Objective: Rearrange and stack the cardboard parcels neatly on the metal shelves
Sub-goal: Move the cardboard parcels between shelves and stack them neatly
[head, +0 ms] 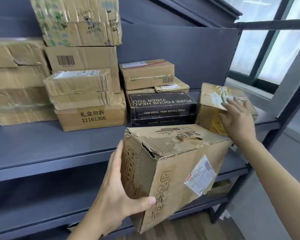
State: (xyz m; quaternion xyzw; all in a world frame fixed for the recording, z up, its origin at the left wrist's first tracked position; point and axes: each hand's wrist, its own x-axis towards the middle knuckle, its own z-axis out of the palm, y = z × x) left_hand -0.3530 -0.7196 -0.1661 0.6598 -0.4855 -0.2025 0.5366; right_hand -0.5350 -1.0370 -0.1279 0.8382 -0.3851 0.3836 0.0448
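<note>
- Head view: left hand [118, 193] grips the torn parcel [173, 168] at its left end, tilted, near the shelf [59, 144] edge.
- Right hand [237, 120], fingers straight, touches the taped parcel [213, 108] at far right.

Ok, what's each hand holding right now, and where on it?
Left hand grips the torn parcel by its lower left end. Right hand holds nothing, fingers resting flat on the yellow-taped parcel.

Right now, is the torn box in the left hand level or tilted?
Tilted. The torn box leans, one corner low, gripped by the left hand.
</note>
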